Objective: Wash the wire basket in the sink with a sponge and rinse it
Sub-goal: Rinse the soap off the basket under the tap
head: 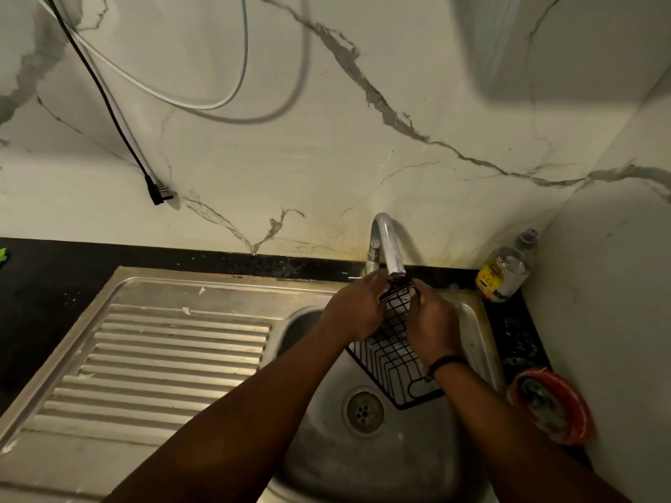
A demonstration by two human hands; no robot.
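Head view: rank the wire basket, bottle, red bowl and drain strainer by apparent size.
1. wire basket, partly hidden by hands
2. red bowl, nearer the camera, so its lead over the bottle is unsure
3. bottle
4. drain strainer

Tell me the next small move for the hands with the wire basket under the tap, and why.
Probably slide the wire basket upward so its lower end passes under the spout. Both the left hand and the right hand hold its upper end at the spout, while its lower part hangs over the sink, away from it. No sponge is visible.
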